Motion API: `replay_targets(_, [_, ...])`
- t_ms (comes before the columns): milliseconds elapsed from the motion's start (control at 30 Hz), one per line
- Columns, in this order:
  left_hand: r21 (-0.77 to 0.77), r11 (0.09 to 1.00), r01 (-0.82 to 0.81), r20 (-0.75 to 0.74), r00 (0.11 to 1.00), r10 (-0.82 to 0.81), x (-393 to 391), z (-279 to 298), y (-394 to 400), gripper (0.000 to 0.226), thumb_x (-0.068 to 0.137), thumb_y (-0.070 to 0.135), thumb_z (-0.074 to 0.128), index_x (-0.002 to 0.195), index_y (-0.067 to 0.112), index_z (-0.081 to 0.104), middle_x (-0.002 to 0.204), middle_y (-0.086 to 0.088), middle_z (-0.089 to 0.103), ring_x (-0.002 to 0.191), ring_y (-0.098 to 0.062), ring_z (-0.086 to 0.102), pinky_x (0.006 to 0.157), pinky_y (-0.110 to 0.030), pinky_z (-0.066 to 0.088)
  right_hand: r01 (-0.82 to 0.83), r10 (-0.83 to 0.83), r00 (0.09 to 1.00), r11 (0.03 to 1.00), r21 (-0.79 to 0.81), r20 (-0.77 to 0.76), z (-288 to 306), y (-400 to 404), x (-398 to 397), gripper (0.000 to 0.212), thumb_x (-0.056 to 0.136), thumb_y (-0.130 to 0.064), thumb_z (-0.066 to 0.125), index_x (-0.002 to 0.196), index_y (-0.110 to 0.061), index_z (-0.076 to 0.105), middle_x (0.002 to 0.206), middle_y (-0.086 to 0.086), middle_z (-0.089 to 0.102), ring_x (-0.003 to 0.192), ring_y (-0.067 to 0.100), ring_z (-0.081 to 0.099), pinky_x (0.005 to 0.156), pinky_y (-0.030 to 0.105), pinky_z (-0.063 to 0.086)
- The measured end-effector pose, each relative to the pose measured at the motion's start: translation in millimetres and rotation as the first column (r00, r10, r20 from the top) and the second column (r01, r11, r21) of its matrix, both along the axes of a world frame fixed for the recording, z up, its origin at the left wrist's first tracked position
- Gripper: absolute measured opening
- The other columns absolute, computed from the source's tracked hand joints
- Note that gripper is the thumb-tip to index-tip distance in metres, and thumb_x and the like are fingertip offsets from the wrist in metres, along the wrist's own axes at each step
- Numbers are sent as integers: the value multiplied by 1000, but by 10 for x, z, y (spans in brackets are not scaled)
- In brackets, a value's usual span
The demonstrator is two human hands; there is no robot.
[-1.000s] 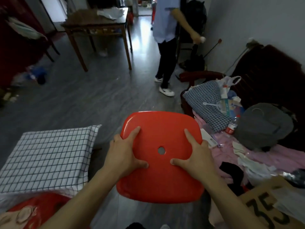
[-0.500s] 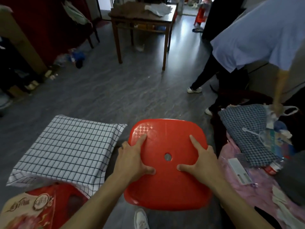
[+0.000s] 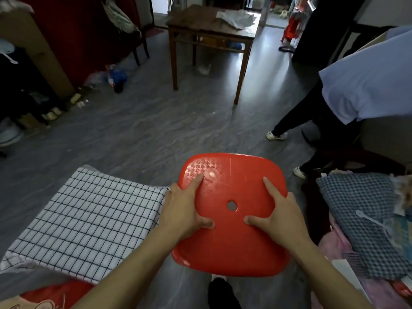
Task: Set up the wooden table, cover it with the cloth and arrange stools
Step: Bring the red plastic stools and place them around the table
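Head view shows your left hand (image 3: 186, 210) and right hand (image 3: 278, 216) holding the square red plastic stool (image 3: 229, 246) by its seat, above the grey floor (image 3: 133, 134). On each hand the thumb and forefinger press on top while the other fingers wrap over its side edges. A black-checked white cloth (image 3: 89, 217) lies just left. The brown wooden table (image 3: 200, 25) stands well beyond, with another person (image 3: 365, 79) at right.

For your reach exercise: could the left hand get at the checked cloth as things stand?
Probably yes. The checked cloth lies right beside the left hand with nothing between them, but that hand grips the red stool and must let go first.
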State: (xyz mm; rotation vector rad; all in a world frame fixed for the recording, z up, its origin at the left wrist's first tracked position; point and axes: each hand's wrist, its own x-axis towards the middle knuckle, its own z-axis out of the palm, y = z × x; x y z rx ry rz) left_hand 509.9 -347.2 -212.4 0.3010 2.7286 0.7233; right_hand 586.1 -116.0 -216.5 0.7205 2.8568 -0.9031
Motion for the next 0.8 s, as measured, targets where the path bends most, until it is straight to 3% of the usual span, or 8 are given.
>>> replay_targets(433, [-8, 989, -146, 25, 989, 146, -2156, -25, 548, 133, 43, 60, 90, 147, 57, 6, 126, -13, 39, 119, -35, 47, 102, -43, 43, -150, 151, 989, 987, 55, -5, 12, 617, -2529, 124, 50, -65, 85, 150, -56, 12, 132, 13, 36, 122, 36, 46, 105, 53, 41])
replay_targets(800, [95, 931, -353, 69, 935, 348, -3725, -299, 32, 133, 45, 57, 90, 147, 55, 6, 133, -14, 39, 125, -35, 44, 105, -50, 43, -337, 335, 942, 933, 128, 33, -28, 94, -4599, 121, 54, -62, 85, 150, -54, 13, 134, 10, 33, 125, 37, 42, 106, 56, 38])
